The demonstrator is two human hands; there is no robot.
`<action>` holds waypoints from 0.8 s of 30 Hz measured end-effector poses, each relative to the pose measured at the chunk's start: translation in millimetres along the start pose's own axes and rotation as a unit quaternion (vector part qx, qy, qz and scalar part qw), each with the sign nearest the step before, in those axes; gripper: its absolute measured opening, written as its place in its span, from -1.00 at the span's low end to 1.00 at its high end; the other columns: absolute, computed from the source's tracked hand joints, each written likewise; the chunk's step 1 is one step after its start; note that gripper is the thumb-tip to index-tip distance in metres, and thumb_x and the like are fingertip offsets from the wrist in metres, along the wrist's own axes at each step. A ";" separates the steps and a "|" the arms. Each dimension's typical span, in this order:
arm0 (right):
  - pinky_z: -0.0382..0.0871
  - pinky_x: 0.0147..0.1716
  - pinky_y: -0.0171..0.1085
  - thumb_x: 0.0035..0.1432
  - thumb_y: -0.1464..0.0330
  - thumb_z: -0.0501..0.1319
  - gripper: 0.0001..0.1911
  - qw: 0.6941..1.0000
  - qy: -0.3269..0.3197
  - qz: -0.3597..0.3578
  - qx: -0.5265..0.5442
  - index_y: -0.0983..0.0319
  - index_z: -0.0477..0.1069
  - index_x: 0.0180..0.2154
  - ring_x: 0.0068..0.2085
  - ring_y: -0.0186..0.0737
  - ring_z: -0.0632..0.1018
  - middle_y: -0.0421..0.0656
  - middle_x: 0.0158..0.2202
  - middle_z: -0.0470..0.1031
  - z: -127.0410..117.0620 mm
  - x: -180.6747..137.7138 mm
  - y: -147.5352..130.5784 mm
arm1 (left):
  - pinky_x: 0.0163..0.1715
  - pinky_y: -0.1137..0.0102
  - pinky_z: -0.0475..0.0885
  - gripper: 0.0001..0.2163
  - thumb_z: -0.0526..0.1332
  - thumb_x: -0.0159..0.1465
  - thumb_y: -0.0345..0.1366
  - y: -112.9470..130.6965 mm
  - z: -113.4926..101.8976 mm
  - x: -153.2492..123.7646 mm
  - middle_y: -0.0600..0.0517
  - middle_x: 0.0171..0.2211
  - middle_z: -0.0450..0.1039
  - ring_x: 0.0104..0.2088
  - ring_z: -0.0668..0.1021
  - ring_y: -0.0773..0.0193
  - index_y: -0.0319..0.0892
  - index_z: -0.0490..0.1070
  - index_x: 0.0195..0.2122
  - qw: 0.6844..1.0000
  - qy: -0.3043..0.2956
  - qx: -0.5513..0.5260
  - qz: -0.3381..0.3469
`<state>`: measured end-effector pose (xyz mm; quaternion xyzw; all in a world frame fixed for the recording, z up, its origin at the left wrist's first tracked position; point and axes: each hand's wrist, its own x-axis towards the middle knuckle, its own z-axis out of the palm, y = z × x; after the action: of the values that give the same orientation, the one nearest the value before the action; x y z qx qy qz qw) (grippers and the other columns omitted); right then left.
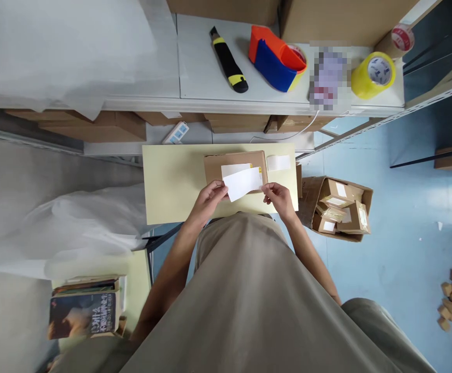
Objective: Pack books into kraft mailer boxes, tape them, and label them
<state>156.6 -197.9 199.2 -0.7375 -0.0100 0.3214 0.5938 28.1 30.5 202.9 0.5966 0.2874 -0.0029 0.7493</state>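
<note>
A white label (243, 183) is stretched between my hands above a brown cardboard box (214, 165). My left hand (207, 201) pinches the label's left edge between thumb and fingers. At the label's right corner is my right hand (280, 199), its thumb and fingertips pressed together on or just beside that edge. Behind the held label, another white label (234, 169) lies on top of the box. The box sits on a pale yellow table (171, 181), with a further white paper piece (278, 162) to its right.
A shelf (195, 77) beyond the table holds a utility knife (229, 61), a tape dispenser (276, 59) and yellow tape (373, 75). On the floor at right stands an open carton (313, 199) of small labelled boxes. Books (84, 313) are stacked at lower left.
</note>
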 end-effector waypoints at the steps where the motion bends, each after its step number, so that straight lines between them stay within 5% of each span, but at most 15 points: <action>1: 0.47 -0.47 -0.26 0.08 -0.21 0.49 -0.43 1.000 -0.006 0.004 -0.001 0.16 0.57 -0.31 -0.48 -0.27 0.55 -0.23 -0.45 0.52 2.6 -2.3 2.4 | 0.09 0.10 0.67 -0.52 0.42 0.25 0.25 -4.5 -3.6 1.9 -0.11 -0.05 0.68 0.04 0.69 -0.01 -0.09 0.54 -0.14 1.000 0.001 0.008 -0.002; 11: 0.53 -0.44 -0.26 0.08 -0.29 0.44 -0.37 0.999 -0.013 0.011 -0.031 0.14 0.52 -0.31 -0.44 -0.22 0.62 -0.23 -0.45 0.52 17.3 -9.8 24.3 | 0.01 0.14 0.66 -0.57 0.43 0.22 0.17 -59.0 -26.1 33.4 -0.05 -0.22 0.67 -0.14 0.71 0.08 -0.08 0.46 -0.22 0.996 0.039 0.060 -0.044; 18: 0.52 -0.44 -0.25 0.04 -0.37 0.42 -0.29 0.997 0.028 0.005 -0.065 0.15 0.49 -0.35 -0.44 -0.21 0.60 -0.20 -0.45 0.55 23.1 30.9 43.7 | 0.07 0.20 0.61 -0.70 0.35 0.34 0.03 -70.0 -24.3 61.3 -0.15 -0.06 0.70 -0.02 0.72 0.06 -0.11 0.48 -0.19 0.988 0.088 0.127 -0.028; 24: 0.51 -0.30 -0.22 0.28 -0.21 0.35 -0.44 0.983 0.060 -0.009 -0.174 0.11 0.41 -0.39 -0.37 -0.14 0.63 -0.17 -0.45 0.61 30.2 70.1 57.0 | 0.04 0.27 0.57 -0.75 0.28 0.41 -0.11 -71.4 -22.9 94.2 -0.20 -0.06 0.71 -0.06 0.70 0.08 -0.21 0.57 -0.12 0.967 0.128 0.217 -0.029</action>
<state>176.6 -160.6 113.8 -0.8474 -0.0371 0.2646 0.4588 72.1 62.4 95.5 0.7320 0.3905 -0.0103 0.5582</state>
